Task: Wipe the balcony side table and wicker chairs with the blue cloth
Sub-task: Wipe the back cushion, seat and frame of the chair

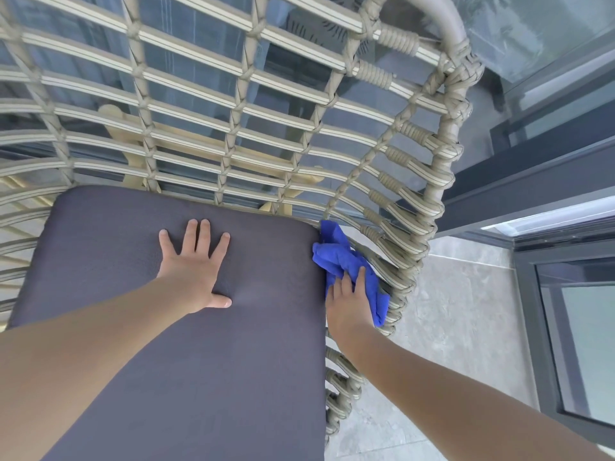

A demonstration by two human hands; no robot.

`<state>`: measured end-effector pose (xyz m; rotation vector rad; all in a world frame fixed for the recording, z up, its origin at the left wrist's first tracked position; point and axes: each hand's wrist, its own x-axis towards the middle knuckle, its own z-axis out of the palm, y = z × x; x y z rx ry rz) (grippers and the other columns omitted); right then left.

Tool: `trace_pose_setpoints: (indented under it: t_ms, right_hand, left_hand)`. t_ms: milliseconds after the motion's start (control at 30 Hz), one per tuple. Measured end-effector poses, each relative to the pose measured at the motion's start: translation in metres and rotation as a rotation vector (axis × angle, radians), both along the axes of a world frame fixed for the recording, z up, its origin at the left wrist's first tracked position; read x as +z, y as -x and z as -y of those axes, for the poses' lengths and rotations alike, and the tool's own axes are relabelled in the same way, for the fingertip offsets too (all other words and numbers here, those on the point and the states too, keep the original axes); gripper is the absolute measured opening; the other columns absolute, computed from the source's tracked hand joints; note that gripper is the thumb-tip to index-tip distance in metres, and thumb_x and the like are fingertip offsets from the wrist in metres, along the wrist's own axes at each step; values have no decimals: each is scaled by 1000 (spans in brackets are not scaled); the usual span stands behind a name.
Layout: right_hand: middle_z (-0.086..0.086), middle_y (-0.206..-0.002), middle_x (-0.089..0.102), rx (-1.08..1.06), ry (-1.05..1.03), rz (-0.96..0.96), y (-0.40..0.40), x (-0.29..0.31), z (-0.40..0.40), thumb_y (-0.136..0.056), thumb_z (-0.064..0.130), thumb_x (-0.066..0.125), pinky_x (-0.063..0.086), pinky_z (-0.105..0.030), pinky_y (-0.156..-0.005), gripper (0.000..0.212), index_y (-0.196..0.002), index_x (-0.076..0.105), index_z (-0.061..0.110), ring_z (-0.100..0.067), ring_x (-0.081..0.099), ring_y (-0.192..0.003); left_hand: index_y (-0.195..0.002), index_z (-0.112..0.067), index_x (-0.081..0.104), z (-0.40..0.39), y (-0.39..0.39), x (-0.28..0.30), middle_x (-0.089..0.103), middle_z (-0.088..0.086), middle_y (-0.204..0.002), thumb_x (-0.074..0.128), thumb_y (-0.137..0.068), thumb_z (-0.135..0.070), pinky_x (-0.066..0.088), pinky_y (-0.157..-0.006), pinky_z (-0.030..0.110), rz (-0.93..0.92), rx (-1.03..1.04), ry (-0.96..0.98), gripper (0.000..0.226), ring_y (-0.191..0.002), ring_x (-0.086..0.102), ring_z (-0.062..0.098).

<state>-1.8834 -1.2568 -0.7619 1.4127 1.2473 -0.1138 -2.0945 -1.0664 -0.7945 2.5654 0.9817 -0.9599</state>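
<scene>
Obs., wicker chair (233,104), seen from above the seat. Woven back rises at the far side; grey seat cushion (166,361) fills the near left and centre.

Left hand (193,271): flat on the cushion, fingers straight and spread, thumb out to the right, grasping nothing. Judged purpose: bracing the body, or pinning the cushion so it does not shift while the other hand works at its edge.

Right hand (349,297): just right of the cushion's right edge, fingers laid over the blue cloth (336,254) and pressing it down into the inside of the woven side wall. Fingers look fairly straight on top of the cloth; whether the thumb pinches it underneath, I cannot tell.

Cloth: bunched, lying in the gap between cushion edge and the right side weave, extending farther than the fingers and trailing toward the near rim.

Right of chair: pale tiled floor (466,327), dark-framed glass door (572,344).

Judgement: chair's right inner side in progress. Side table not in view.
</scene>
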Motion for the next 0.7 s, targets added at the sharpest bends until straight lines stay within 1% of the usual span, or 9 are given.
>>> trace_pose_setpoints:
  t_ms: [133, 300, 400, 500, 600, 700]
  right_hand:
    - [-22, -167, 19, 26, 26, 1, 6, -1, 14, -107, 39, 40, -7, -79, -113, 73, -163, 12, 2, -49, 11, -153]
    - [-23, -166, 23, 20, 30, -28, 14, 5, 19, -106, 35, 41, -4, -77, -115, 72, -162, 13, -1, -47, 14, -153]
    - [-22, -165, 24, 10, 41, -27, 17, 4, 27, -106, 38, 41, -9, -77, -112, 74, -162, 13, 0, -46, 14, -153]
    - [-22, -165, 24, -4, 29, -18, 17, 1, 27, -107, 36, 39, -9, -77, -112, 70, -163, 14, 1, -45, 13, -153]
    - [-21, -163, 28, -10, 23, -20, 19, 3, 28, -107, 34, 39, -7, -75, -115, 67, -162, 18, 2, -44, 17, -152]
    - [-21, -163, 27, -15, 14, -30, 25, 6, 37, -108, 34, 39, -7, -74, -116, 67, -162, 17, 2, -44, 17, -152]
  left_hand:
    - [-159, -20, -27, 0, 0, 0, -25, 22, -166, 49, -80, -88, 8, -119, 73, 5, 0, -1, 128, -155, -20, 41]
    - [-159, -21, -26, -3, 0, 2, -26, 21, -165, 49, -78, -89, 8, -119, 73, 5, -1, 12, 130, -155, -21, 41]
    - [-158, -23, -29, -4, 5, 2, -31, 20, -164, 53, -69, -93, 4, -118, 73, 8, -2, 42, 140, -154, -25, 40]
    - [-156, -24, -31, -4, 7, 4, -35, 19, -163, 57, -61, -95, 1, -118, 73, -2, -11, 58, 149, -153, -29, 39]
    - [-156, -24, -31, -4, 6, 8, -35, 19, -162, 59, -60, -95, 1, -119, 73, -11, -14, 61, 150, -152, -30, 39]
    - [-157, -24, -31, -3, 5, 10, -34, 19, -163, 59, -59, -95, 4, -119, 72, -19, -21, 48, 151, -153, -28, 39]
